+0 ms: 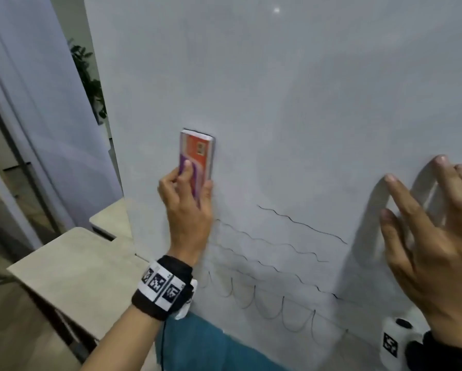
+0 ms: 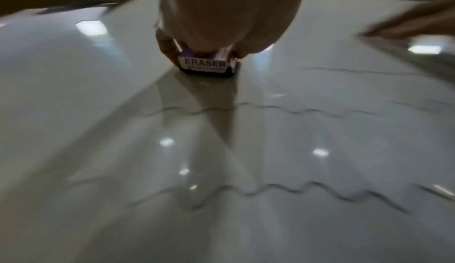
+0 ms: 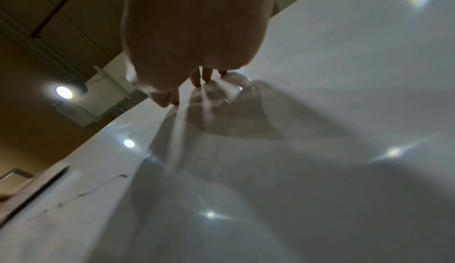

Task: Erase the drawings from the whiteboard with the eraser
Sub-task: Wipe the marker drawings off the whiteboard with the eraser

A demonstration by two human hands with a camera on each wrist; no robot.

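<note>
My left hand (image 1: 187,202) grips an orange and purple eraser (image 1: 197,156), held upright and flat against the whiteboard (image 1: 304,89). In the left wrist view the eraser (image 2: 205,64) shows its "ERASER" label, its dark pad on the board. Black wavy lines (image 1: 302,223) and a row of scallops (image 1: 267,309) run below and to the right of the eraser. The same wavy lines (image 2: 270,191) show blurred in the left wrist view. My right hand (image 1: 433,236) has its fingers spread straight, fingertips (image 3: 206,77) on the board at the right.
Light wooden tables (image 1: 71,271) stand to the left of the board, with a plant (image 1: 88,73) behind its left edge. A teal surface (image 1: 205,344) lies under the board's bottom edge. The board's upper area has no marks.
</note>
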